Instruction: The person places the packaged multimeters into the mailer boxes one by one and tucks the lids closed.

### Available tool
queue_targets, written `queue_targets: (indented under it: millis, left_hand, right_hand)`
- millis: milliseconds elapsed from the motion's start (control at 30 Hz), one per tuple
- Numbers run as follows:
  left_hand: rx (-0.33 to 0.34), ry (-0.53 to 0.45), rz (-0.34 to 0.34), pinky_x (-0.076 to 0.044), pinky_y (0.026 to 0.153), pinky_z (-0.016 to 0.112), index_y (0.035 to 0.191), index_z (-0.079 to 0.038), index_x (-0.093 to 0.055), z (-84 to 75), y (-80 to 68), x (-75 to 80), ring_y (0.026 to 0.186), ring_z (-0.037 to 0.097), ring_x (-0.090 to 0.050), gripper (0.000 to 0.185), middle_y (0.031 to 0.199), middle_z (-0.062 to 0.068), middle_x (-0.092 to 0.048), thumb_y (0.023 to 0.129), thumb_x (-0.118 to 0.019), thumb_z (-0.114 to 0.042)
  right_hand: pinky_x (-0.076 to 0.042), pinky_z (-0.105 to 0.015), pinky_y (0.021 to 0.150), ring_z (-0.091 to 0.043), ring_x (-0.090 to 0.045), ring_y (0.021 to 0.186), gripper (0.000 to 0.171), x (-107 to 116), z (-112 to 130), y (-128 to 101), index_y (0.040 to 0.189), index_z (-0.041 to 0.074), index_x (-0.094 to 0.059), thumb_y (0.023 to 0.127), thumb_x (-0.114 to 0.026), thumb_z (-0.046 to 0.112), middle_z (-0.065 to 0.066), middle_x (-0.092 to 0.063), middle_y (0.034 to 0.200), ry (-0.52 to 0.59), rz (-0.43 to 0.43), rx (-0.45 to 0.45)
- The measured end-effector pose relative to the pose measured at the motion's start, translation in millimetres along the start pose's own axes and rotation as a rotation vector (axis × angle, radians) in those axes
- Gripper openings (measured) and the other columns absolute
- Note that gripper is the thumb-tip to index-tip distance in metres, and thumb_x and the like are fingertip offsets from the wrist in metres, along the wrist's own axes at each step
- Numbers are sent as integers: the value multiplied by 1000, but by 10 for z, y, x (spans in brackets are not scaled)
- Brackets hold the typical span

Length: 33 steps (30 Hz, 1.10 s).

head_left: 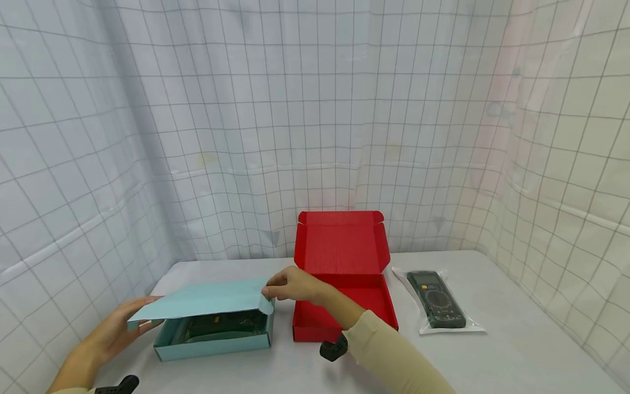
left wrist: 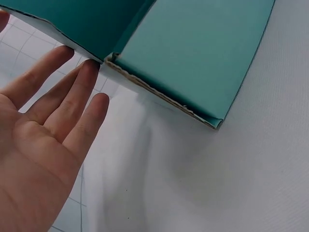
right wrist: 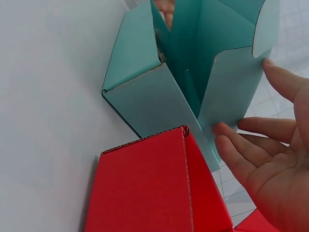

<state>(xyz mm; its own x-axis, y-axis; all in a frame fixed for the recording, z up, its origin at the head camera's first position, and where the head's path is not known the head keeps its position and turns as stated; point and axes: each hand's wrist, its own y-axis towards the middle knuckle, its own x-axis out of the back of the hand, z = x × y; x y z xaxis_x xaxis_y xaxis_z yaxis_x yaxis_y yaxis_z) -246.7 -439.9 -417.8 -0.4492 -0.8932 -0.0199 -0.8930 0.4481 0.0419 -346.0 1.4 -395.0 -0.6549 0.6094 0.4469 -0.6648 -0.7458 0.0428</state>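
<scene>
A light-blue cardboard box stands on the left of the table, its lid tilted partly down. Inside, partly hidden by the lid, lies a dark object in clear plastic. My left hand touches the lid's left side with extended fingers, as the left wrist view shows. At the lid's right end, my right hand rests thumb and fingertips against the side flap. Beneath my right forearm sits an open red box, its lid raised at the back.
To the right of the red box lies a dark multimeter in a clear plastic bag. The white table is enclosed by white sheeting with grid lines. In the right wrist view, the red box's corner stands close to the blue box.
</scene>
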Motion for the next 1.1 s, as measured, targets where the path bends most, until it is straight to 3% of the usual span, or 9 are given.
queue_targets:
  millis: [300,400,533,600,667,733,833,867,1100]
  left_hand:
    - [67,122,-40,-47,98,28,137,-26,-68,16,-1,32,121,-1,-51,47,128,-11,-68,114,-28,-20]
    - [92,113,-74,-21,120,53,143,-22,-64,36,-13,15,146,7,-26,44,131,-20,-64,114,-32,-20]
    - [96,110,-121,21,99,82,151,-8,-53,72,-22,-13,151,26,23,43,139,-28,-55,112,-38,-17]
    - [71,119,-124,25,99,78,151,-5,-53,92,-26,-18,152,16,14,42,143,-24,-54,112,-38,-15]
    - [50,123,-107,14,115,66,151,-5,-53,107,-28,-18,148,1,-9,42,144,-22,-54,112,-37,-13]
    - [18,109,-62,-9,123,45,150,-6,-54,120,-28,-9,134,-10,-31,42,145,-18,-55,112,-35,-10]
    - [-13,40,35,-42,103,23,150,-7,-55,127,-24,3,126,-4,-49,45,144,-13,-58,112,-31,-5]
    - [-19,22,62,-47,100,25,150,-8,-55,125,-27,4,125,0,-53,46,144,-12,-59,112,-30,-3]
    - [-12,59,56,-47,100,26,154,-2,-47,123,-69,3,128,-3,-49,45,145,-14,-57,111,-31,-2]
  right_hand:
    - [-56,-35,92,-29,-69,107,30,-15,-39,25,123,9,-75,99,-71,26,7,-71,111,-41,26,11]
    - [-56,-34,91,-28,-69,107,32,-27,-44,37,124,10,-74,99,-70,30,9,-71,111,-70,33,7]
    - [-56,-29,87,-18,-67,103,35,-48,-35,38,124,9,-75,97,-73,32,11,-70,110,-125,14,7]
    - [-56,-28,86,-12,-64,102,36,-59,-29,35,124,9,-75,96,-74,32,11,-70,110,-149,-1,9]
    - [-56,-27,85,-8,-62,101,38,-70,-22,31,125,8,-74,94,-76,31,11,-71,109,-166,-15,10]
    - [-56,-27,85,-7,-62,100,40,-83,-20,30,125,6,-74,94,-77,30,9,-71,109,-171,-22,8]
    - [-56,-26,84,-7,-63,100,42,-104,-20,25,127,4,-73,93,-78,29,7,-72,111,-174,-25,2]
    - [-56,-26,84,-7,-63,101,44,-110,-20,24,128,4,-72,92,-79,28,6,-72,112,-175,-27,1]
    - [-57,-25,85,-6,-65,101,50,-129,9,-2,132,2,-69,91,-81,28,2,-72,117,-204,-37,-3]
